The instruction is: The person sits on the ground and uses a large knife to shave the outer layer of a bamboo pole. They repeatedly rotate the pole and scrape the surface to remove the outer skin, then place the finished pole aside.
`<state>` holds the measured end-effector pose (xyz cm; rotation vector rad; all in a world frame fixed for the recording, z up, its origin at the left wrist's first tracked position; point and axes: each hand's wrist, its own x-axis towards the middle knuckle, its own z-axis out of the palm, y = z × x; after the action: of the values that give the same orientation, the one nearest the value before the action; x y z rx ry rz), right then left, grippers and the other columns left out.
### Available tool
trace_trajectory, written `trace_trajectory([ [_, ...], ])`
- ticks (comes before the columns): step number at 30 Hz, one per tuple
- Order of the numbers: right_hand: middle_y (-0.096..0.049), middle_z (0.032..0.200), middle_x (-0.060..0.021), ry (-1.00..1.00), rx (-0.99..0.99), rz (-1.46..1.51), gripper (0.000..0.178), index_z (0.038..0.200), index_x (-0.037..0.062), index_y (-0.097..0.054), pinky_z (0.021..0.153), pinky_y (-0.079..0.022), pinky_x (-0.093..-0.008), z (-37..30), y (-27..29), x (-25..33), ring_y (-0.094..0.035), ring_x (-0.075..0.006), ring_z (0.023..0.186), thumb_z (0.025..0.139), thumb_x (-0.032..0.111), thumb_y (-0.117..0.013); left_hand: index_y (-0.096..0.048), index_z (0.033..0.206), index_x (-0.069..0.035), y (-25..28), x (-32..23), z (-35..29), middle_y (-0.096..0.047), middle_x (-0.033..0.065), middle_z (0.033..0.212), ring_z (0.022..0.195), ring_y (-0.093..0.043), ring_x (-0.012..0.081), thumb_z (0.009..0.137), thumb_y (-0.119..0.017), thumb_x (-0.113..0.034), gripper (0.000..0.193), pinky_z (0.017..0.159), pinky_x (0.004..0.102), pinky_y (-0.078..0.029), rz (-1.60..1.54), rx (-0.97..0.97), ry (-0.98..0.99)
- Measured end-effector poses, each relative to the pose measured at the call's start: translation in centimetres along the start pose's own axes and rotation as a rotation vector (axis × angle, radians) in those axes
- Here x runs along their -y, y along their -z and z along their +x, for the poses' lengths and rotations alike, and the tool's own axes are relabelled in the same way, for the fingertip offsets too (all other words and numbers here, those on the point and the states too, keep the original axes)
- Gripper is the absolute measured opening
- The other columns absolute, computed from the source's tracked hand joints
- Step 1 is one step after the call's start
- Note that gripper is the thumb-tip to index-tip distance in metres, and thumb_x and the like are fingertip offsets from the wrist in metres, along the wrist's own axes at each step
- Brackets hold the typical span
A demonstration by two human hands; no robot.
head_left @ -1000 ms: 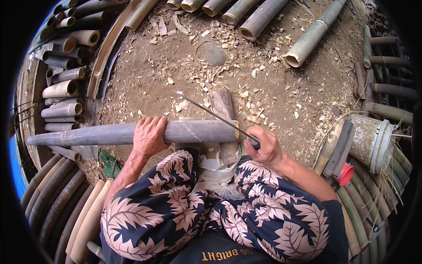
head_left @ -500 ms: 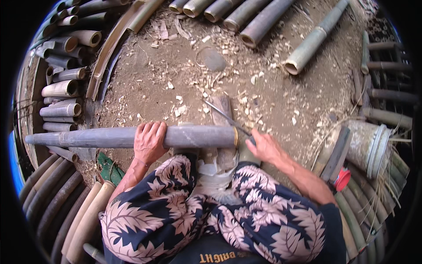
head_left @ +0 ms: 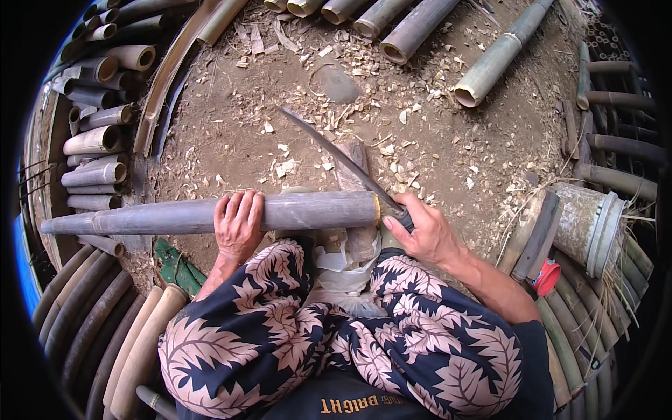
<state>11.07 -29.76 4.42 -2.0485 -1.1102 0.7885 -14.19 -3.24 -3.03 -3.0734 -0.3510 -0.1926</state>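
Note:
A thick grey bamboo pole [head_left: 315, 211] lies crosswise in front of my knees, its narrower end toward the left. My left hand [head_left: 239, 222] is wrapped over the top of it, left of its middle. At the pole's right end, a pale yellowish cut rim shows. In my right hand [head_left: 423, 231] I grip the dark handle of a long-bladed knife [head_left: 329, 147]. Its blade slants up and to the left, passing close by the cut end; whether it touches the rim I cannot tell. Beneath the pole's right part is a wooden block [head_left: 352, 168].
Pale chips litter the dirt floor [head_left: 238, 112]. Cut bamboo tubes [head_left: 94, 140] are stacked at the left, and more poles [head_left: 427, 31] lie at the far side. A single pole [head_left: 500, 59] rests at the far right. Near my right arm stands a dirty whitish bucket [head_left: 584, 224].
The knife's blade has swung up and farther left, now showing more of its length. My right hand has turned and shifted slightly right. My left hand stays on the pole.

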Motion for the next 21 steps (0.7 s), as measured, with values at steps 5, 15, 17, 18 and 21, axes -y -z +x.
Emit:
trace_trajectory([
  [5, -0.061, 0.067, -0.0168, 0.132, -0.030, -0.314, 0.024, 0.095, 0.0008, -0.052, 0.049, -0.052, -0.0398, -1.9, -3.1, -6.6, -0.063, -0.0309, 0.054, 0.093, 0.021, -0.064, -0.057, 0.122, -0.006, -0.4, -0.5, 0.1, -0.062, 0.0084, 0.118, 0.115, -0.057, 0.0266, 0.074, -0.069, -0.018, 0.051, 0.104, 0.0480, -0.037, 0.009, -0.006, 0.013],
  [15, -0.065, 0.088, -0.0256, -0.129, 0.078, -0.141, 0.030, 0.106, 0.0002, -0.053, 0.065, -0.053, -0.0486, -1.1, -0.1, -2.9, -0.066, -0.0440, 0.077, 0.093, 0.025, -0.063, -0.058, 0.113, -0.008, 4.0, 1.3, 4.8, -0.054, 0.0123, 0.115, 0.111, -0.052, 0.0282, 0.056, -0.078, -0.021, 0.063, 0.101, 0.0465, -0.036, -0.144, 0.604, 0.041],
  [17, -0.065, 0.087, -0.0230, 0.033, -0.024, -0.059, 0.033, 0.111, -0.0008, -0.055, 0.064, -0.055, -0.0440, -0.5, 0.4, 0.3, -0.067, -0.0403, 0.073, 0.091, 0.023, -0.066, -0.057, 0.118, -0.008, 4.1, 1.7, 4.0, -0.054, 0.0124, 0.116, 0.114, -0.052, 0.0293, 0.053, -0.079, -0.024, 0.071, 0.101, 0.0452, -0.037, -0.162, 0.605, 0.062],
  [18, -0.066, 0.086, -0.0217, 0.102, -0.074, -0.009, 0.031, 0.110, -0.0012, -0.056, 0.064, -0.056, -0.0423, -0.5, 0.4, 1.5, -0.067, -0.0378, 0.072, 0.090, 0.021, -0.067, -0.056, 0.121, -0.009, 3.3, 1.7, 3.9, -0.053, 0.0125, 0.117, 0.115, -0.051, 0.0298, 0.052, -0.080, -0.025, 0.075, 0.101, 0.0446, -0.038, -0.188, 0.603, 0.054],
  [21, -0.066, 0.083, -0.0190, 0.252, -0.131, -0.061, 0.024, 0.102, -0.0002, -0.056, 0.059, -0.055, -0.0399, -1.1, -1.2, -0.3, -0.067, -0.0325, 0.063, 0.088, 0.015, -0.068, -0.059, 0.110, -0.008, 3.2, 1.7, 3.8, -0.057, 0.0124, 0.112, 0.111, -0.056, 0.0301, 0.054, -0.079, -0.025, 0.062, 0.100, 0.0447, -0.041, -0.273, 0.551, 0.046],
])
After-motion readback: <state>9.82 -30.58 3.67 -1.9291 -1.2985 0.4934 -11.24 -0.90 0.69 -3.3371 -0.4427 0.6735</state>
